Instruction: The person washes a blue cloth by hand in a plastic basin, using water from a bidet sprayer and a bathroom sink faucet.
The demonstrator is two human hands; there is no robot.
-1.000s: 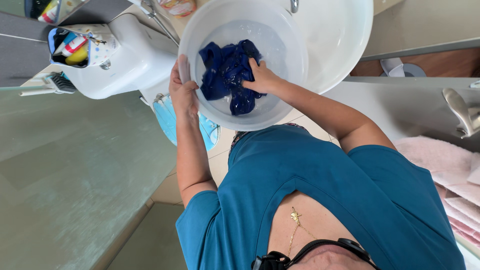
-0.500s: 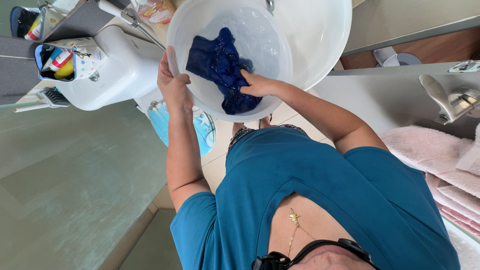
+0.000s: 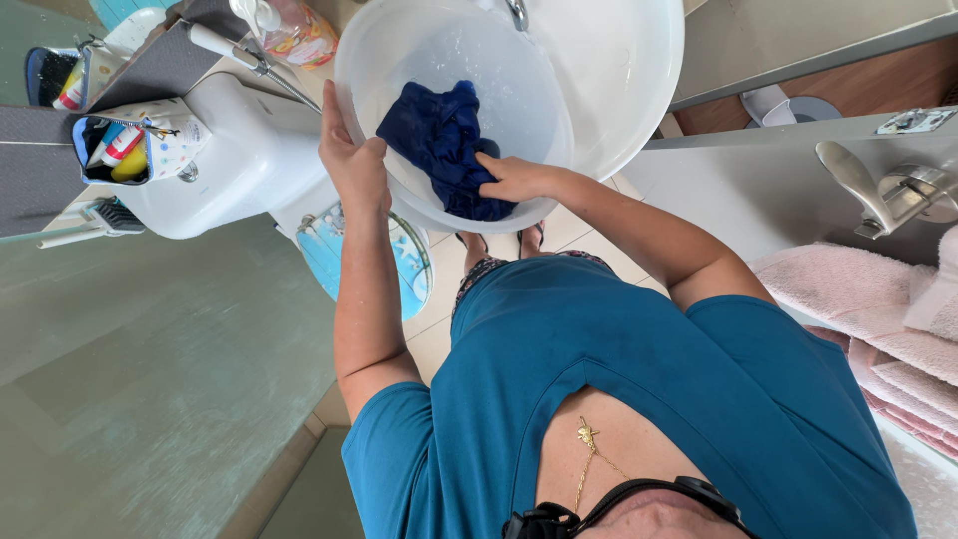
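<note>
- The white sink [image 3: 639, 70] carries the work: the translucent plastic basin [image 3: 519, 110] rests tilted in it, toward the sink's near edge. Keep the basin's weight on the sink, so your arms only steady it.
- The basin holds shallow water. Hold its tilt even, or water could slop over the near rim onto the tiled floor [image 3: 439, 319].
- The dark blue cloth [image 3: 439, 140] lies bunched inside the basin, against the wall nearest you. Work it low in the water, not up on the bare wall.
- Your left hand [image 3: 354, 165] grips the basin's rim, fingers curled over the edge and closed on it. Keep that hold firm while the other hand works.
- Your right hand [image 3: 514, 180] presses on the cloth's lower edge, fingers partly bent and pinching a fold. Gather more cloth into the palm before squeezing, so it does not slide away.
- The soap bottle [image 3: 294, 30] stands near the sink's far left edge.
</note>
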